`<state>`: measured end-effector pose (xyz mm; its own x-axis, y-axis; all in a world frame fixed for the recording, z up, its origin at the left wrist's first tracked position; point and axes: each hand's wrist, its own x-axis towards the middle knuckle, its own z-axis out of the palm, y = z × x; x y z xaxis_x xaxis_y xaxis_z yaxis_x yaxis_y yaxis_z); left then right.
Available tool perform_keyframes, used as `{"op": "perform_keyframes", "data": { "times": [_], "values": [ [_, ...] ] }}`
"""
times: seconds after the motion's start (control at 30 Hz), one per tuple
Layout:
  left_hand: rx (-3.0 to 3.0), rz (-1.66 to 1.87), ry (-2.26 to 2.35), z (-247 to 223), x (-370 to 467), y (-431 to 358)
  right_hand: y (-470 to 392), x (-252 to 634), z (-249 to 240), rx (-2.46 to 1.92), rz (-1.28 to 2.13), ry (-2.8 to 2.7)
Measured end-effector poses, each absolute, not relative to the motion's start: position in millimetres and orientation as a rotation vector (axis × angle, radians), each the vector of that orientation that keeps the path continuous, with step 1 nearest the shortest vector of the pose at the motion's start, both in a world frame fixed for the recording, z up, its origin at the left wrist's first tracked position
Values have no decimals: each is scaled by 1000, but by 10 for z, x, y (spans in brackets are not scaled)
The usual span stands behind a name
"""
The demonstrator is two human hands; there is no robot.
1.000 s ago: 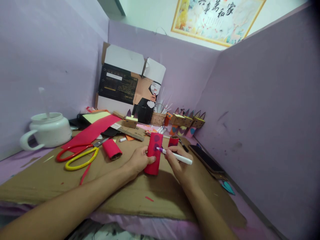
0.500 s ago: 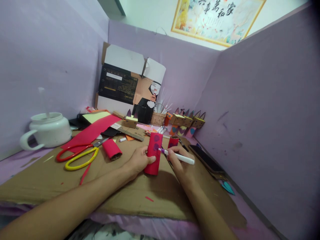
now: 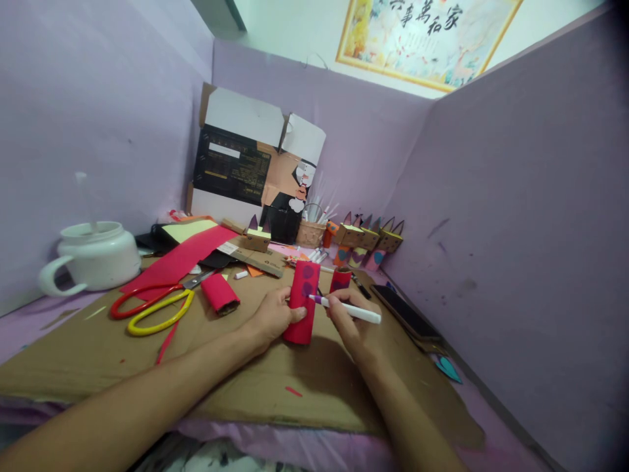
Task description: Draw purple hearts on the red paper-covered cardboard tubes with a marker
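My left hand (image 3: pixel 275 316) grips a long red tube (image 3: pixel 301 324) by its lower left side, thumb across its front. Two purple hearts show on the tube's upper part. In my right hand (image 3: pixel 356 331) is a white marker (image 3: pixel 361 313), its purple tip at the tube just below the lower heart. Behind my right hand stands a shorter red tube (image 3: pixel 341 278) with a purple mark. Another red tube (image 3: pixel 219 293) lies left of my left hand, beside scissors (image 3: pixel 162 313) with red and yellow handles.
A white mug (image 3: pixel 101 259) stands at the left, near a red paper strip (image 3: pixel 184 259). At the right lies a phone (image 3: pixel 405 311). Several cardboard animal figures (image 3: pixel 368 239) and a basket of pens (image 3: pixel 310 234) are at the back, by a flattened box (image 3: pixel 236 167).
The marker tip has moved slightly down and left on the tube, from the lower heart to just below it. My left hand and the tube have stayed in place.
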<state>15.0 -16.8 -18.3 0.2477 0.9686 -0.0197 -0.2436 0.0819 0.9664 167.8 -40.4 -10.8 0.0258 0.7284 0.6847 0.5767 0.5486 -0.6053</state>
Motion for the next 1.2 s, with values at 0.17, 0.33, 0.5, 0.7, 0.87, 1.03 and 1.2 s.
{"op": "perform_keyframes", "data": {
  "times": [0.17, 0.33, 0.5, 0.7, 0.87, 1.03, 1.2],
  "values": [
    [1054, 1097, 882, -170, 153, -171, -377, 1678, -120, -1088, 129, -1558],
    [1076, 1118, 870, -191, 152, -162, -392, 1663, -98, -1119, 131, -1586],
    [1064, 1107, 877, -174, 154, -171, -390, 1666, -111, -1093, 141, -1564],
    [1065, 1113, 870, -189, 160, -167, -377, 1660, -118, -1085, 133, -1590],
    [1068, 1105, 863, -188, 159, -163, -402, 1661, -98, -1110, 124, -1614],
    [1062, 1100, 888, -184, 154, -152, -410, 1656, -105, -1063, 156, -1632],
    [1052, 1079, 869, -153, 124, -163, -347, 1637, -104, -893, 352, -1332]
  ]
}}
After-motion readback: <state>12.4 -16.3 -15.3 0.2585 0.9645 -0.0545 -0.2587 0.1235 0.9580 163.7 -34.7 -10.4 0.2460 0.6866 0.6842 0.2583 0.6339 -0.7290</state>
